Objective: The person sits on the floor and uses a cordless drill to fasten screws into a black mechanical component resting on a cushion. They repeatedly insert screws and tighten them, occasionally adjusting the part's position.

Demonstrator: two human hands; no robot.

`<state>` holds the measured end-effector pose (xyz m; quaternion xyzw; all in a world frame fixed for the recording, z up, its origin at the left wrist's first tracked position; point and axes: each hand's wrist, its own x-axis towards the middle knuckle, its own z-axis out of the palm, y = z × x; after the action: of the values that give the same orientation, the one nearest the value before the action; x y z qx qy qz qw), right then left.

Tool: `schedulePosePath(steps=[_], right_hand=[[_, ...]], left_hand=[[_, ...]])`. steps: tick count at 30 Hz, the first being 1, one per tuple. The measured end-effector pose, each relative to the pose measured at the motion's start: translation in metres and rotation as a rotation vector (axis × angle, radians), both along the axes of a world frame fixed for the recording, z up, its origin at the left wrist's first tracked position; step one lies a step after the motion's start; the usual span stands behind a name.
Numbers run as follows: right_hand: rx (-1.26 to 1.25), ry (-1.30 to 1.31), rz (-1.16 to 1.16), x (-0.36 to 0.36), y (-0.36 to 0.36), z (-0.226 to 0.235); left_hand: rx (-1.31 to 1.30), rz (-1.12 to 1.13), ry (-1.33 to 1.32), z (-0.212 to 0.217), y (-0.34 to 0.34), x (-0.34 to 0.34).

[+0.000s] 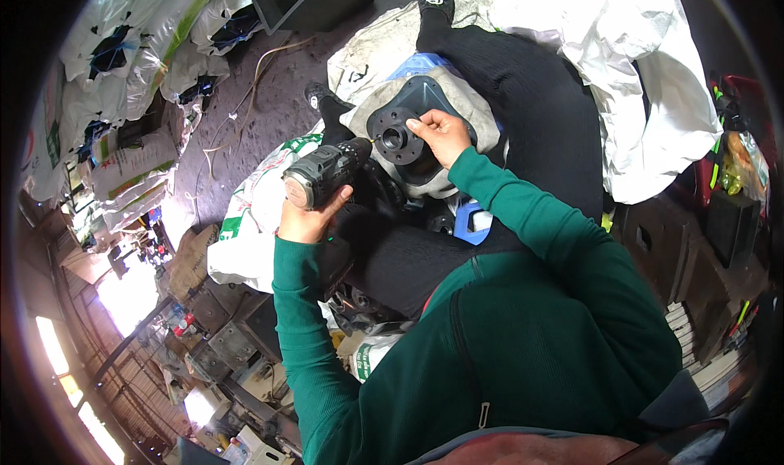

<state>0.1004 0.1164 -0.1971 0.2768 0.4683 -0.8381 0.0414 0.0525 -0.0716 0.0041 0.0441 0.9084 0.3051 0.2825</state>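
A dark cordless drill is gripped by my left hand, its bit pointing right at the rim of a black round flange. This flange has a raised hollow centre and several small holes around it. My right hand pinches its right edge between thumb and fingers. Under the flange lies a dark plastic housing or tray, resting on a pale cloth sack between my legs. Whether the bit touches the flange, I cannot tell.
White sacks lie left of my legs, and a large white sack lies at the right. A blue-and-white piece sits near my lap. Stuffed bags line the far left, near a black bin. A cable crosses the floor.
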Motion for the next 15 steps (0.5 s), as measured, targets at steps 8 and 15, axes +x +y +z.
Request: schedulePosePath(steps=[8,15], right_hand=[[0.017,0.018,-0.029,0.002,-0.004,-0.008],[-0.032,0.007,-0.022,0.003,-0.003,-0.004]], left_hand=[[-0.016,-0.025,0.021,0.006,0.007,0.0],[-0.107,-0.041,-0.033,0.013,0.013,-0.002]])
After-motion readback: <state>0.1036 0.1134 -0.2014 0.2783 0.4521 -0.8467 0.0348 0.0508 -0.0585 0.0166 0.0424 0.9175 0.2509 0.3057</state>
